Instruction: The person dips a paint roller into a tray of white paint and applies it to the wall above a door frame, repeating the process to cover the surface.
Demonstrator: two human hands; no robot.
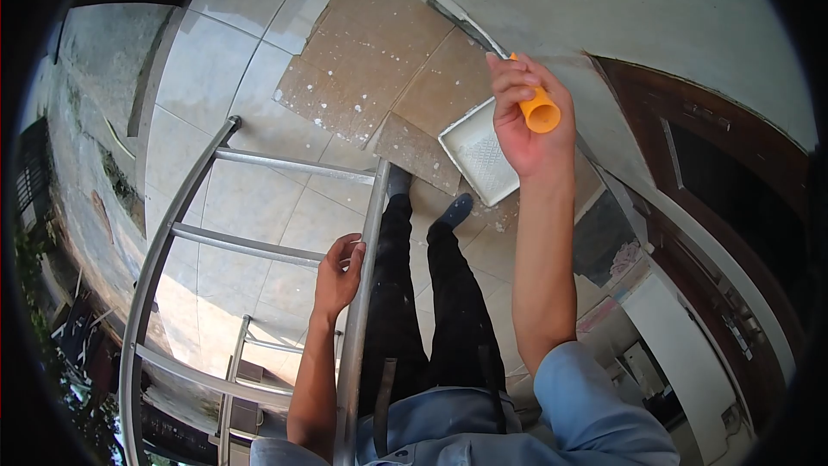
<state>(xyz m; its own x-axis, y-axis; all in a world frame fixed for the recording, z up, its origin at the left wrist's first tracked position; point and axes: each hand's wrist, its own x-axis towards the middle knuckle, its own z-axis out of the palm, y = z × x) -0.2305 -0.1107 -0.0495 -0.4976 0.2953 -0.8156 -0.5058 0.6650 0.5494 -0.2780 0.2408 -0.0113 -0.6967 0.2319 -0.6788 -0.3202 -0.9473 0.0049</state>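
My right hand (pixel 535 116) is closed around the orange handle of a paint roller (pixel 542 110). The roller's frame reaches up and left to its white head, which lies along the line where wall and floor meet. Below that hand, partly covered by it, a white paint tray (pixel 474 154) rests on the floor. Beside the metal ladder's (pixel 366 246) right rail hangs my left hand (pixel 338 274), its fingers loosely curved and slightly apart with nothing seen in them. The fingertips are right at the rail, by a rung.
Paint-spattered cardboard sheets (pixel 371 60) cover part of the tiled floor (pixel 207 78). A pale wall (pixel 604 9) rises at the upper right, with a dark wooden door frame (pixel 638 112) along it. My shoes (pixel 454 210) stand close to the tray, right of the ladder.
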